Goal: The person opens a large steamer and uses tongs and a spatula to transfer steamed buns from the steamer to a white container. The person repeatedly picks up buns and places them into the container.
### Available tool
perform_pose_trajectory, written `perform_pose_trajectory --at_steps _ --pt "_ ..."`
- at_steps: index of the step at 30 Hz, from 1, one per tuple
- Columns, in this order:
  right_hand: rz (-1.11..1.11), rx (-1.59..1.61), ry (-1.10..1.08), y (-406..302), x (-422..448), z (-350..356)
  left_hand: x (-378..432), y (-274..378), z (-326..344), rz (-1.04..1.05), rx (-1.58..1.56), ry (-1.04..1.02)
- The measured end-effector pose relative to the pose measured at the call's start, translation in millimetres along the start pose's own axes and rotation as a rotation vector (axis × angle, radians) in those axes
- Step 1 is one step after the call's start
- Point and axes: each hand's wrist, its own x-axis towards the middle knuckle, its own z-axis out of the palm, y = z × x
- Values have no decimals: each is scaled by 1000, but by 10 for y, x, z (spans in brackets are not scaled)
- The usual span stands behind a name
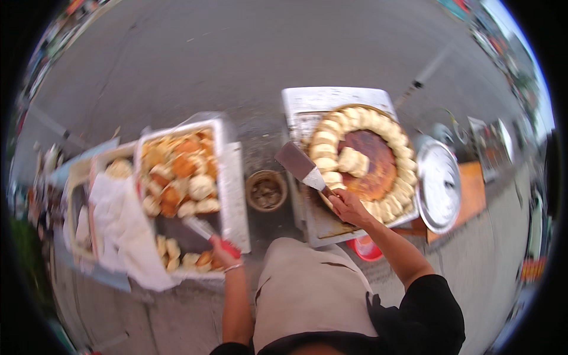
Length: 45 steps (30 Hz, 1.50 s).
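Observation:
My left hand point(224, 252) grips the red handle of a pair of tongs or a similar metal utensil point(199, 227). Its pale end, blurred, reaches into a white-rimmed tray point(217, 151) beside the browned buns point(184, 164). A broad metal spatula point(298, 163) is in my right hand point(348, 206), its blade raised over the left edge of a round griddle pan point(372, 182). Pale dough buns point(401, 155) ring the pan's rim, overlapping. A small cluster of pale buns point(353, 162) sits on the browned middle of the pan.
Between tray and stove point(337, 95) stands a round bucket point(266, 191) with dark contents. A white cloth point(128, 222) drapes over the tray's left side. At the right, a large metal lid point(439, 186) leans by an orange board point(472, 191). A red basin point(367, 249) lies below the stove.

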Motion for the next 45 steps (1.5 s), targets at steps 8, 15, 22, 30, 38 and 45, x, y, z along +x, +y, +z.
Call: perform_pose_trajectory --at_steps 8,15,22,30,38,45 --pt "299 -305 244 696 -944 -1856 -594 -571 841 372 733 -341" --pt "362 -544 9 1250 -481 -2931 -928 -1721 2623 619 1597 -869" --pt "199 -597 -203 1653 314 -3261 -751 -2463 3147 605 1985 -761" --pt "-377 -759 -199 1173 744 -2707 -812 -2525 2873 719 1762 -625" --pt "-352 -742 -279 -323 402 -1793 -1302 -1190 2174 854 1610 -382" --pt "-559 -536 -624 -691 570 76 -1351 68 660 949 1611 5"
